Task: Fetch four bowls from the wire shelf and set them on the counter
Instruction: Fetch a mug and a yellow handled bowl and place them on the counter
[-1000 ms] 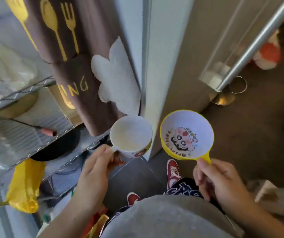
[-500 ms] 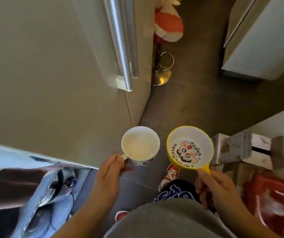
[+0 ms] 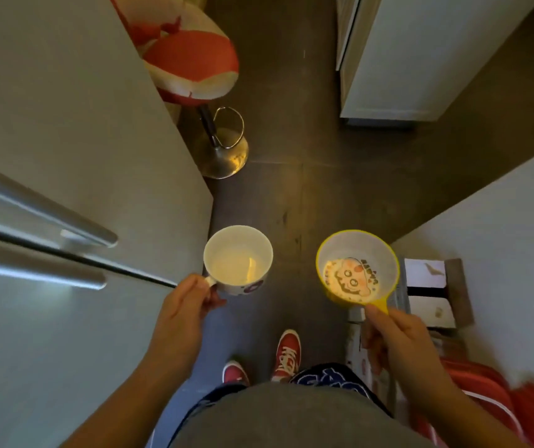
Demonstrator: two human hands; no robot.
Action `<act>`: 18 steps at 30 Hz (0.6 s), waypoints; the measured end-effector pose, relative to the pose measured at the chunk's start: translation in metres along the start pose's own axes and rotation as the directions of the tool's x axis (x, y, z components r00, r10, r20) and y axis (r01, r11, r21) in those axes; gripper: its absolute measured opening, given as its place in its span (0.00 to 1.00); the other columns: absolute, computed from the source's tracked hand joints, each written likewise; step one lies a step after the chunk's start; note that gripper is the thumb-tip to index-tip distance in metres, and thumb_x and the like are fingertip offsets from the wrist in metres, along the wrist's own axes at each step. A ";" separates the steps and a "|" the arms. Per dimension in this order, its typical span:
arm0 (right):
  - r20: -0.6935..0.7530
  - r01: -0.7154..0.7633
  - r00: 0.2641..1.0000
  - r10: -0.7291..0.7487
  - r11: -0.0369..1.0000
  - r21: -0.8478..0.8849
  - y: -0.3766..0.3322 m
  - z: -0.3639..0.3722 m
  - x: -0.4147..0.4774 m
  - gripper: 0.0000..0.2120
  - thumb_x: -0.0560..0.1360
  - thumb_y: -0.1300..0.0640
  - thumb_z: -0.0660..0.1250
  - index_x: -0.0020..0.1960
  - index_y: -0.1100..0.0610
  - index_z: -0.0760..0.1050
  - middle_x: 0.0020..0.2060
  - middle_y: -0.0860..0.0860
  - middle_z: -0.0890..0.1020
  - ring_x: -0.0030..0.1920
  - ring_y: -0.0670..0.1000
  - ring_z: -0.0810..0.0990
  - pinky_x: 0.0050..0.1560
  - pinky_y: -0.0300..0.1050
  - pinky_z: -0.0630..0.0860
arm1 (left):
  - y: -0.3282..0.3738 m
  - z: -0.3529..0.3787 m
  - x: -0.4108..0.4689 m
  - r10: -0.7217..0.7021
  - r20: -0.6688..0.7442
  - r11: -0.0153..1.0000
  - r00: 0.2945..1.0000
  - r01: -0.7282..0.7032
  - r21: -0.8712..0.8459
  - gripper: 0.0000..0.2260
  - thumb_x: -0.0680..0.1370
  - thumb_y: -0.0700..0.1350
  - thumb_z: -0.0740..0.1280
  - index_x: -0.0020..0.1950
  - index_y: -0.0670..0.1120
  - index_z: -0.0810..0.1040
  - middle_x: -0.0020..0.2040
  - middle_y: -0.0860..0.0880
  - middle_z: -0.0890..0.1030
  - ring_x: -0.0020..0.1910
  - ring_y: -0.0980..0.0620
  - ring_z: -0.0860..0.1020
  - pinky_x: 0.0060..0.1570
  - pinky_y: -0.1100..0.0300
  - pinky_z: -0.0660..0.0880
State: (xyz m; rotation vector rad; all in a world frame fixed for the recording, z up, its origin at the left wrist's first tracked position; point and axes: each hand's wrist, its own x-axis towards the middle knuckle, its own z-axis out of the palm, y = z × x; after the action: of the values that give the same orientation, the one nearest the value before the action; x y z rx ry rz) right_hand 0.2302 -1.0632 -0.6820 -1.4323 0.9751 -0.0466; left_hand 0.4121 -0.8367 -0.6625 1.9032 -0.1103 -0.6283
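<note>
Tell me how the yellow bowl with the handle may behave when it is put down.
The yellow bowl looks like thin plastic, so probably light and not fragile. The right hand holds it only by its short handle, so it might tilt easily. Empty and light, it may slide if pushed.

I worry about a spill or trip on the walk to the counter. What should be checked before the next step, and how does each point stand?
1. Left hand grip on the white bowl handle: ok, fingers closed around it.
2. Right hand grip on the yellow bowl handle: ok, pinched at the tab.
3. Both bowls upright and level: ok.
4. Bowls apart, not knocking: ok.
5. Floor ahead: ok down the middle; bar stool to the left, boxes to the right.
6. Space on the counter: cannot tell.
</note>
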 end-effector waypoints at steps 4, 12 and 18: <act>0.006 0.033 0.999 -0.033 0.999 -0.033 -0.035 -0.002 0.063 0.22 0.75 0.44 0.61 0.29 0.56 0.75 0.26 0.55 0.80 0.20 0.50 0.74 0.22 0.37 0.71 | 0.024 0.011 0.044 0.010 0.030 0.997 0.999 -0.013 0.077 0.35 0.73 0.68 0.62 0.57 0.35 0.76 0.54 0.34 0.79 0.53 0.41 0.79 0.59 0.45 0.75; -0.037 0.082 0.996 -0.081 0.997 0.014 -0.106 -0.004 0.204 0.21 0.76 0.47 0.61 0.35 0.64 0.75 0.25 0.54 0.79 0.21 0.51 0.74 0.22 0.37 0.71 | 0.072 0.049 0.188 -0.062 0.067 0.992 0.996 0.054 0.115 0.45 0.72 0.72 0.55 0.61 0.28 0.71 0.57 0.37 0.76 0.61 0.37 0.75 0.62 0.47 0.71; -0.159 0.048 0.987 -0.035 0.995 0.082 -0.148 -0.037 0.279 0.22 0.79 0.54 0.60 0.36 0.73 0.71 0.25 0.58 0.77 0.21 0.56 0.71 0.21 0.41 0.68 | 0.107 0.087 0.316 -0.005 0.112 0.966 0.994 -0.025 0.259 0.07 0.82 0.36 0.58 0.50 0.36 0.76 0.42 0.47 0.78 0.40 0.65 0.79 0.40 0.71 0.77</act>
State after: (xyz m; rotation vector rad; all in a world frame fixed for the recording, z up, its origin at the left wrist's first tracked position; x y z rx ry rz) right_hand 0.4611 -1.2812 -0.7010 -1.3854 1.0598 -0.2332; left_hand 0.6645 -1.0673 -0.7105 2.1171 -0.2865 -0.7431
